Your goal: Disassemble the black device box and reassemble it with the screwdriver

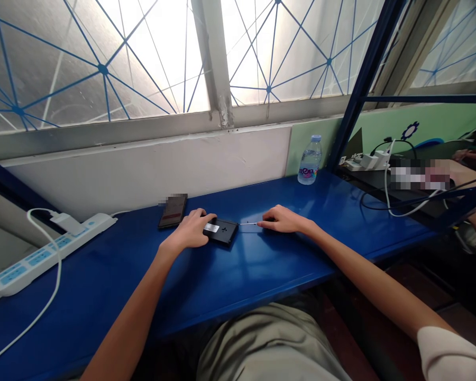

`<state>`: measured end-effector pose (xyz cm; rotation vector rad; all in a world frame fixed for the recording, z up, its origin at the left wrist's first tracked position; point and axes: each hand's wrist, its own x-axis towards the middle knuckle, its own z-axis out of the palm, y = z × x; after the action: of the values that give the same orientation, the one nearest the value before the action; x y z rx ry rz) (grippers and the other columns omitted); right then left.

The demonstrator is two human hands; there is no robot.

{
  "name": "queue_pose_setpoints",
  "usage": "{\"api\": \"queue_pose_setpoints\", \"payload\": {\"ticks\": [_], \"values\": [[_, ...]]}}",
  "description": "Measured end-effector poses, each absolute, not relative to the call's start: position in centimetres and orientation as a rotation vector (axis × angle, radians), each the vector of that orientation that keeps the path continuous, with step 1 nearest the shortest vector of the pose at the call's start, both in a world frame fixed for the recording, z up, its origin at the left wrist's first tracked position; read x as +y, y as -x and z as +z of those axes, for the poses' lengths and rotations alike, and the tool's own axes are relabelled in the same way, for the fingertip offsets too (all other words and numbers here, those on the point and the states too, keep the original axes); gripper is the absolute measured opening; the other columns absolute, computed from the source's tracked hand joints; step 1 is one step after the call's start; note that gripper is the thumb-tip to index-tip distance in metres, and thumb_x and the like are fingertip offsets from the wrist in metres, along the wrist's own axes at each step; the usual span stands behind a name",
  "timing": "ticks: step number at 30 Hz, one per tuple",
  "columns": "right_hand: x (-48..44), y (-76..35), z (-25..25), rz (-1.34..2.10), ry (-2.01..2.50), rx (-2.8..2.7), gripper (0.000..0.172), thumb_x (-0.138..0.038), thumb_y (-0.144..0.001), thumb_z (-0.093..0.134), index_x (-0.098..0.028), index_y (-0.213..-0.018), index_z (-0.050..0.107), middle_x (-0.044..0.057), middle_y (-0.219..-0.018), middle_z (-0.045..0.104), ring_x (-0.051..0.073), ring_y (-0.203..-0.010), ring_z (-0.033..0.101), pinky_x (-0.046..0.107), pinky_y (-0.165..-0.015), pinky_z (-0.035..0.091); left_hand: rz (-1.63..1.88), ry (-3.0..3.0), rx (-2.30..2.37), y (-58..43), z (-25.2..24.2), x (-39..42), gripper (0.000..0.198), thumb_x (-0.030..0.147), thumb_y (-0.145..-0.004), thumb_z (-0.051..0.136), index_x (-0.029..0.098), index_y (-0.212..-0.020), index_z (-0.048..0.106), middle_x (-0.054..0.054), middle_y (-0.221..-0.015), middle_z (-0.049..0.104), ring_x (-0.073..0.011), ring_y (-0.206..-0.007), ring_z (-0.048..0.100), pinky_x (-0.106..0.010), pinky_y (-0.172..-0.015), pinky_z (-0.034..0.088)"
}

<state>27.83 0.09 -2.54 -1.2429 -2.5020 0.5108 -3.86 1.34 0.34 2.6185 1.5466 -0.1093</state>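
Observation:
A flat black box-shaped device (224, 233) with a white label and a cross-shaped mark lies on the blue table. My left hand (191, 228) grips its left end, thumb over the top and fingers round the far side. In my right hand (281, 219) a thin metal rod, like a screwdriver shaft (248, 224), is pinched between closed fingers. The rod points left, and its tip meets the device's right edge or stops just short of it. Its handle is hidden inside the hand. Tiny dark specks beside the rod are too small to name.
A dark phone (173, 211) lies beyond my left hand. At the left is a white power strip (51, 254) with a charger and trailing cable. A water bottle (310, 161) stands near the wall. Right of a blue frame post (351, 119) are more cables and another person's arm.

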Motion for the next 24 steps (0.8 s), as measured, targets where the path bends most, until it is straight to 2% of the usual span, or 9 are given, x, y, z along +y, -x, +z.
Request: {"api": "queue_pose_setpoints", "payload": {"ticks": [3, 6, 10, 16, 21, 24], "values": [[0.2, -27.9, -2.7, 0.518, 1.250, -2.502, 0.050, -0.052, -0.094, 0.045, -0.016, -0.060, 0.052, -0.002, -0.052, 0.044, 0.009, -0.048, 0.033, 0.026, -0.051, 0.022, -0.161, -2.611, 1.532, 3.9, 0.9, 1.1, 0.078, 0.017, -0.068, 0.055, 0.023, -0.146, 0.045, -0.017, -0.135, 0.048, -0.0376, -0.122, 0.047, -0.049, -0.099, 0.042], [0.3, -27.9, -2.8, 0.511, 1.246, -2.511, 0.051, -0.053, -0.094, 0.045, -0.016, -0.060, 0.053, -0.002, -0.051, 0.044, 0.009, -0.046, 0.032, 0.027, -0.050, 0.021, -0.232, -2.570, 1.458, 3.6, 1.6, 0.7, 0.078, 0.029, -0.073, 0.060, 0.028, -0.149, 0.040, -0.014, -0.137, 0.048, -0.0379, -0.125, 0.045, -0.053, -0.105, 0.035], [0.3, -27.8, -2.7, 0.475, 1.254, -2.510, 0.051, -0.054, -0.094, 0.045, -0.016, -0.063, 0.059, 0.000, -0.052, 0.048, 0.010, -0.047, 0.035, 0.028, -0.052, 0.021, -0.196, -2.523, 1.351, 2.7, 1.8, 0.1, 0.078, 0.054, -0.078, 0.063, 0.030, -0.148, 0.040, -0.013, -0.137, 0.048, -0.0370, -0.125, 0.045, -0.050, -0.104, 0.035], [0.0, -27.6, -2.6, 0.365, 1.306, -2.492, 0.049, -0.054, -0.093, 0.049, -0.016, -0.068, 0.066, 0.003, -0.057, 0.058, 0.011, -0.050, 0.042, 0.027, -0.054, 0.024, 0.015, -2.569, 1.286, 1.5, 0.0, 0.1, 0.081, 0.073, -0.074, 0.061, 0.030, -0.142, 0.049, -0.013, -0.129, 0.052, -0.0358, -0.116, 0.050, -0.045, -0.098, 0.039], [0.0, -27.7, -2.7, 0.350, 1.298, -2.410, 0.035, -0.048, -0.093, 0.054, -0.018, -0.090, 0.073, 0.005, -0.075, 0.071, 0.015, -0.063, 0.057, 0.025, -0.058, 0.030, 0.100, -2.587, 1.234, 1.2, -0.4, 0.2, 0.087, 0.079, -0.068, 0.063, 0.030, -0.138, 0.054, -0.012, -0.124, 0.055, -0.0364, -0.114, 0.050, -0.044, -0.095, 0.041], [0.0, -27.7, -2.7, 0.381, 1.270, -2.393, 0.030, -0.041, -0.094, 0.053, -0.019, -0.092, 0.074, 0.005, -0.080, 0.073, 0.016, -0.068, 0.061, 0.025, -0.061, 0.033, 0.103, -2.545, 1.227, 1.2, 0.1, 0.1, 0.086, 0.078, -0.065, 0.067, 0.031, -0.136, 0.057, -0.011, -0.123, 0.056, -0.0348, -0.112, 0.052, -0.041, -0.092, 0.043]]}}
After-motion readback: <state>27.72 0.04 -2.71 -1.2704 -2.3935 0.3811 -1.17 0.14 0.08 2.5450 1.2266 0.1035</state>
